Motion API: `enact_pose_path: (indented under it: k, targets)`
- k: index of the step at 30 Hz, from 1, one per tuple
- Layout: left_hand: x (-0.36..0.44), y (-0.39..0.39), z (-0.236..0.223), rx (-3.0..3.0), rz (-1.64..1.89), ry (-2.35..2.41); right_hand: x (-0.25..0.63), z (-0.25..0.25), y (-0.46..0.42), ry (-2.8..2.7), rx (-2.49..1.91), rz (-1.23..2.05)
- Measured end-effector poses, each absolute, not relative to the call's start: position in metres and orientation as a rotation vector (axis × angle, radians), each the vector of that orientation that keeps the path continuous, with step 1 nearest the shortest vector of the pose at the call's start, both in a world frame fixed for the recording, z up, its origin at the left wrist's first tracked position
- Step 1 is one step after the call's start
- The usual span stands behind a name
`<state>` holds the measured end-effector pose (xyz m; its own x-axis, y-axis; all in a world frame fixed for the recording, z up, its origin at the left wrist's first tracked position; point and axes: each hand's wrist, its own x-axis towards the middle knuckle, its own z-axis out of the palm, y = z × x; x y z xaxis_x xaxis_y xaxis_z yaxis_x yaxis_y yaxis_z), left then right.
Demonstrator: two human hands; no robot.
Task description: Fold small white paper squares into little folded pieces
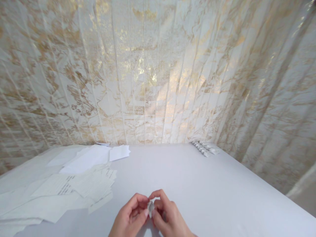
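Observation:
My left hand (pixel 132 214) and my right hand (pixel 167 214) meet over the near part of the white table. Between their fingertips is a small folded piece of paper (pixel 150 208), whitish with a grey inner side. The left thumb and fingers pinch its left side. On its right side the right thumb presses low, while the right index finger arches over the top. My curled fingers hide part of the paper, so its full shape does not show.
Overlapping printed sheets (pixel 81 187) cover the table's left side. Behind them lie blank white sheets (pixel 86 159) and a small paper stack (pixel 119 152). Small grey-white folded pieces (pixel 204 148) stand in rows at the back right. A gold-patterned curtain (pixel 153 72) hangs behind the table (pixel 187 177).

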<state>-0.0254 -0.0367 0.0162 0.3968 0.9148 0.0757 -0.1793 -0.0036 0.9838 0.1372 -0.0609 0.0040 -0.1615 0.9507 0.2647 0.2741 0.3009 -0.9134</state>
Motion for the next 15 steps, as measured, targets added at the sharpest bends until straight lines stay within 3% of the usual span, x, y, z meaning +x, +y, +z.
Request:
enact_pose_path:
  k: [8,15]
  targets:
    - [-0.0244,-0.0383,0.0196,1.176,1.05,0.762,0.1376,0.0154,-0.0628,-1.477,-1.037,1.058]
    - [-0.0242,-0.0424,0.021,1.13,1.11,0.852,0.141,0.012,-0.0634,-1.631,-1.116,0.824]
